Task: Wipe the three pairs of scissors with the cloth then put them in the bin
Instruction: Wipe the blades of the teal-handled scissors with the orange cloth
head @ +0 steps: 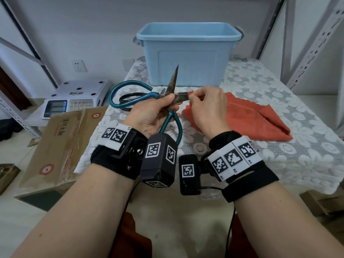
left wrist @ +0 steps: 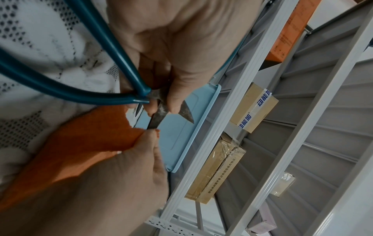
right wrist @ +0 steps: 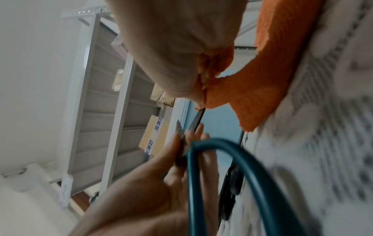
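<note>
The left hand (head: 149,116) holds the teal scissors (head: 130,94) above the bench (head: 260,90), its fingers (left wrist: 175,102) grasping them at the joint where the two blades meet. The blades stand spread apart: one points up toward the bin (head: 189,53), the other points right. The right hand (head: 208,108) pinches a corner of the cloth (head: 251,116) around the tip of that right blade, fingers clenched on it. The rest of the cloth lies on the lace cover of the bench, just right of the hands. A black pair (head: 126,101) lies on the bench behind the teal handles. The bin stands at the far side of the bench.
</note>
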